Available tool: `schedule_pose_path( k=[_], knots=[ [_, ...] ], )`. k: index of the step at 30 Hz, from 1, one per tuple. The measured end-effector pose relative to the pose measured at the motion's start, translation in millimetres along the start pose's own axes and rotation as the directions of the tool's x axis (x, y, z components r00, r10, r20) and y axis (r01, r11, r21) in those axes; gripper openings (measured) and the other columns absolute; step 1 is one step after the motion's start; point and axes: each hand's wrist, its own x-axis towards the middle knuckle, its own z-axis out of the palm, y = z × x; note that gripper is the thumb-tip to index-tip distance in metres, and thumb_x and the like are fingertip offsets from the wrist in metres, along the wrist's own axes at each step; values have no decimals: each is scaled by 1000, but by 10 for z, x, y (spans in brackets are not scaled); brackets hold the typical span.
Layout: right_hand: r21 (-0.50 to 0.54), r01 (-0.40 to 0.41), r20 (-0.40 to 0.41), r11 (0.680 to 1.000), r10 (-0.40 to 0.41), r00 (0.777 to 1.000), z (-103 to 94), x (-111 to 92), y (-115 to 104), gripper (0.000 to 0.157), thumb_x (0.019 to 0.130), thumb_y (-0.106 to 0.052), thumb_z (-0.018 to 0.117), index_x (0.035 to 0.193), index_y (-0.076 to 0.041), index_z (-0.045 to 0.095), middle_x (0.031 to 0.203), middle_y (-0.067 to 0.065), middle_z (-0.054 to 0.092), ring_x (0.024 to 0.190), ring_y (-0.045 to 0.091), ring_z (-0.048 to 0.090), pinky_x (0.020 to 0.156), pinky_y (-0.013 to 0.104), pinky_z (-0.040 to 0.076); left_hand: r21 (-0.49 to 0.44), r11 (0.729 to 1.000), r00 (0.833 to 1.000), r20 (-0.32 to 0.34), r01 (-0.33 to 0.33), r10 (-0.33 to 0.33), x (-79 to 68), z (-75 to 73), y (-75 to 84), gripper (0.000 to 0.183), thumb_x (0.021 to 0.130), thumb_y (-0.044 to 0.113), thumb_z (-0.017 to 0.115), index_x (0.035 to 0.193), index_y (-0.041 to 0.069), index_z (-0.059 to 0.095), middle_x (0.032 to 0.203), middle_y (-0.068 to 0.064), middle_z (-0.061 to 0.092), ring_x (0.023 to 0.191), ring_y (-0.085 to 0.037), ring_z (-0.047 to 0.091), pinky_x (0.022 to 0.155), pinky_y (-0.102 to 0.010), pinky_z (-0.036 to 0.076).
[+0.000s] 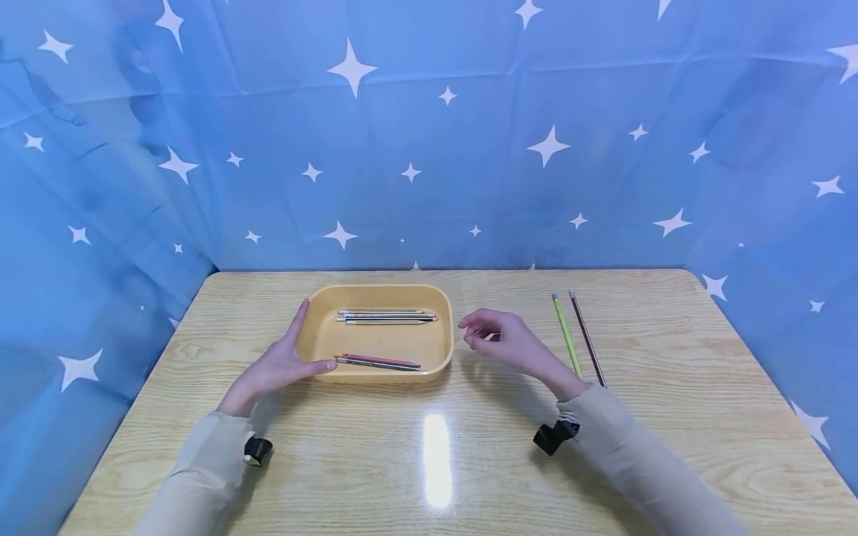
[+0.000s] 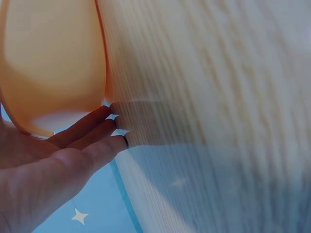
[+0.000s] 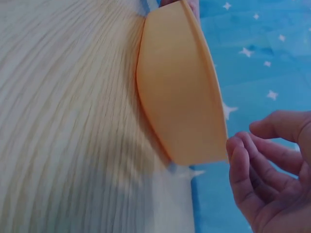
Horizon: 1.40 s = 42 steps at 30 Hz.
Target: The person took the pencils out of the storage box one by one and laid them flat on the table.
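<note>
A shallow yellow-orange tray lies on the table. My left hand rests at its front left corner, fingers straight along the outer left side and thumb stretched over the front rim. The left wrist view shows those fingers beside the tray wall. Inside lie two groups of pencils: silvery and dark ones toward the back, red and dark ones near the front. Just off the right rim hovers my right hand, its fingers loosely bent with nothing between them.
A green pencil and a dark red pencil lie to the right, partly behind the right forearm. Blue star-patterned cloth stands behind the wooden table and along its sides. Each wrist carries a small black camera.
</note>
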Motion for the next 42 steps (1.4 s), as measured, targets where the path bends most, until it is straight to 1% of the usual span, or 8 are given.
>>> schedule_pose_path(
  k=[10,13,18,23,30,34,37,42],
  knots=[
    [-3,64,19,998,-64,998,160,170,-209,18,90,-1,62,107,-2,67,87,3,66,76,16,60,66,29,51,7,1000,1000,1,-20,20,14,7,-9,121,80,35,79,153,17,-16,155,-32,5,134,-54,23,104,-64,24],
    [2,90,55,996,-90,994,235,246,-256,17,91,-1,61,107,-2,67,87,3,66,76,16,60,66,30,51,1,1000,1000,2,-17,17,4,0,-13,121,80,35,78,153,16,-16,155,-31,4,135,-53,22,105,-64,23],
    [-52,115,128,992,-108,986,365,376,-321,17,91,-3,59,107,-2,66,87,2,65,76,13,60,68,30,52,-3,1000,1000,-1,-20,20,-13,-14,-25,120,80,34,78,153,15,-16,155,-31,4,135,-53,22,105,-64,23],
    [-99,115,153,988,-99,983,490,493,-363,17,89,0,60,105,-3,67,85,0,64,77,12,60,67,25,52,-5,1000,1000,0,-18,18,-23,-21,-28,121,80,33,78,153,16,-16,155,-31,5,135,-53,21,105,-64,22],
    [-102,161,214,982,-136,967,676,606,-360,19,86,1,60,105,3,66,85,3,65,75,12,63,69,21,52,-10,1000,1000,-1,-16,16,-16,-14,-27,121,80,33,79,154,16,-15,156,-30,4,136,-53,20,105,-65,22],
    [-114,133,252,985,-101,962,770,659,-325,20,87,-4,66,107,3,65,85,1,65,75,11,64,71,20,51,-16,1000,1000,1,-15,15,-6,-7,-27,121,80,33,79,154,16,-15,156,-29,4,135,-52,21,105,-65,22],
    [-141,73,278,987,-31,960,829,699,-298,23,87,-9,70,108,1,65,89,2,66,78,11,64,74,22,50,-21,1000,1000,3,-17,17,-3,-2,-23,121,80,33,79,154,16,-15,156,-30,5,135,-51,22,105,-64,23],
    [-207,-27,306,978,91,948,909,769,-284,26,85,-9,73,109,-3,66,99,5,66,86,14,63,78,26,50,-22,1000,1000,5,-22,22,-6,4,-14,121,80,33,79,154,14,-15,155,-32,5,134,-53,23,105,-63,23]
  ],
)
